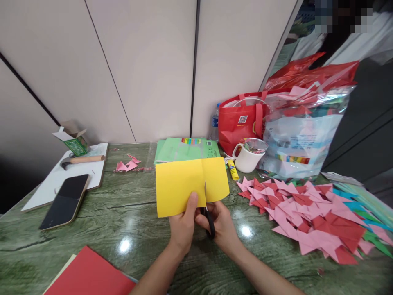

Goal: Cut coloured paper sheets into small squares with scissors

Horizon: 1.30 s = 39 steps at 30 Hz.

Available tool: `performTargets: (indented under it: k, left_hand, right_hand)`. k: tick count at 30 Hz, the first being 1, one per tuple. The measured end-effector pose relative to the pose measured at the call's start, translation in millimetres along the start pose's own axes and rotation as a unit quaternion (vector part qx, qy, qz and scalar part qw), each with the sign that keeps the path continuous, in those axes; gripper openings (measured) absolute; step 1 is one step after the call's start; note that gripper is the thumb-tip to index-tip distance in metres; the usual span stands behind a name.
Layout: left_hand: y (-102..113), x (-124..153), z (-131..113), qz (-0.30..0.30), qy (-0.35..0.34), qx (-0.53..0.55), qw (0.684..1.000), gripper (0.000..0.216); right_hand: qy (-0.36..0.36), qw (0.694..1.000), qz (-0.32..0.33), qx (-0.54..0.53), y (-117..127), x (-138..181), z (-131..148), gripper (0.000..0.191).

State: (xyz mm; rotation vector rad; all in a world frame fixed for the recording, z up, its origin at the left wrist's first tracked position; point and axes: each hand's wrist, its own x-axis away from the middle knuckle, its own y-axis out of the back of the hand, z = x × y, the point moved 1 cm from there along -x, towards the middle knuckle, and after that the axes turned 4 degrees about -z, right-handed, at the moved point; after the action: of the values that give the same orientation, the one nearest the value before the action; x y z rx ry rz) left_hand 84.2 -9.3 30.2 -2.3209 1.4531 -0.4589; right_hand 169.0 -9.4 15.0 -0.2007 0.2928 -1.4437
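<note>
Flat red paper [89,274] lies nearest. Over the green wooden bench [104,217], the left hand [181,230] pinches a yellow paper rectangle [178,186]; the right hand [223,226] grips black-handled metal scissors [210,222]. The paper looks light and bendy; hold its bottom edge.

Bare left hand [181,229], bare right hand [223,225], bare forearms [161,268] tapering towards the wrists [176,248]

Bright light glares in two spots off the green tabletop [129,213]

Yellow paper [179,184] partly hides the left hand [182,227]; the bottom edge crops red paper [92,272].
</note>
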Motion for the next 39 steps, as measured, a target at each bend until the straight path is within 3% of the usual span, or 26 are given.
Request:
performTargets:
  k: [21, 39]
  left_hand:
    - [-0.4, -0.9, 0.7, -0.006, 0.001, 0.003, 1.0, 0.038]
    - [-1.5, -0.8, 1.4, -0.012, 0.019, 0.013, 1.0, 0.039]
  right_hand:
    - [-0.009, 1.0, 0.013, -0.014, -0.7, -0.2, 1.2, 0.046]
    - [-0.02, 1.0, -0.017, 0.004, 0.0, 0.3, -0.5, 0.043]
